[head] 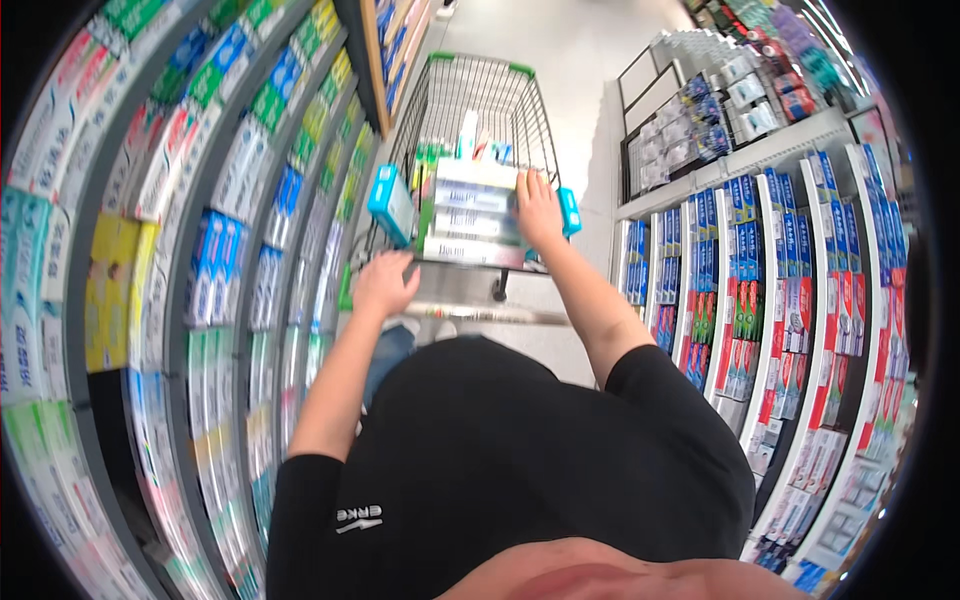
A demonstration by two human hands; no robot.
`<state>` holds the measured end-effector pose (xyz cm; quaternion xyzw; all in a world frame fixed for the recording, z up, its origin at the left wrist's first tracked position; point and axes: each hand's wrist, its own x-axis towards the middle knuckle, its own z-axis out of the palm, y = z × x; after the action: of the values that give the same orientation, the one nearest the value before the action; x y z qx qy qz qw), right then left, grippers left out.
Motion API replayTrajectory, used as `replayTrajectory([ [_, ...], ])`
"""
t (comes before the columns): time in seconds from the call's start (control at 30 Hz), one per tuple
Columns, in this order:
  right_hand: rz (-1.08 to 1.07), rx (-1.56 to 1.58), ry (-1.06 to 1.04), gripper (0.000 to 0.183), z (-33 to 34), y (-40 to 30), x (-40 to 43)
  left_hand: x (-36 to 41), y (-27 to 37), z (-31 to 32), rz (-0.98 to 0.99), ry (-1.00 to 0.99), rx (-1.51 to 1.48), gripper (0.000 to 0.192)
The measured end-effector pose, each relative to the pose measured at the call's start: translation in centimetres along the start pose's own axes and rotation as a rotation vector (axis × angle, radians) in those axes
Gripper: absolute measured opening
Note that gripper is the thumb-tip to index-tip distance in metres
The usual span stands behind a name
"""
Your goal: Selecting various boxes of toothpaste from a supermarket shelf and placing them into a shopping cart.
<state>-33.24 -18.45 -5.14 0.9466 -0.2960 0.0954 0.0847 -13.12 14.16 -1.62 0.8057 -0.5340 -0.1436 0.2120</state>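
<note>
A wire shopping cart (480, 67) with green corner pieces stands in front of me. Several white toothpaste boxes (472, 223) are stacked at its near end, with other packages further in. My right hand (537, 206) lies with its fingers on the right end of that stack. My left hand (386, 283) is at the cart's near left corner, its thumb apart from the fingers; whether it grips the frame cannot be told. A turquoise box (391, 206) sits at the cart's left side and another turquoise box (571, 211) at its right side, beside my right hand.
Shelves of boxed toothpaste (217, 262) rise close on the left. On the right, white shelves (757, 300) hold more toothpaste boxes, with a wire rack (664, 142) of hanging packs beyond. A pale tiled floor (555, 30) runs ahead between them. Part of a person's foot (447, 9) shows at the top.
</note>
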Motion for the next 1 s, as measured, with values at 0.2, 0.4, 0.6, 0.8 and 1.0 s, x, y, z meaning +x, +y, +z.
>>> replayTrajectory([
  [0.2, 0.000, -0.012, -0.009, 0.043, -4.7, 1.4, 0.5, -0.5, 0.3, 0.0, 0.077, 0.016, 0.008, 0.046],
  [0.4, -0.014, 0.337, -0.037, 0.060, -15.7, -1.4, 0.4, -1.5, 0.8, -1.0, 0.027, 0.210, -0.197, 0.046],
  [0.6, -0.060, 0.496, -0.060, 0.080, -29.6, -6.1, -2.2, -2.5, 3.3, -1.7, -0.197, 0.340, -0.647, 0.044],
  [0.8, -0.060, 1.023, -0.073, 0.087, -33.3, -7.4, -5.2, -5.9, 11.0, -12.3, 0.257, 0.523, -0.236, 0.070],
  [1.0, -0.272, 1.428, -0.021, 0.092, -32.6, -9.1, -6.3, -11.4, 11.8, -15.2, 0.248, 0.406, -0.130, 0.090],
])
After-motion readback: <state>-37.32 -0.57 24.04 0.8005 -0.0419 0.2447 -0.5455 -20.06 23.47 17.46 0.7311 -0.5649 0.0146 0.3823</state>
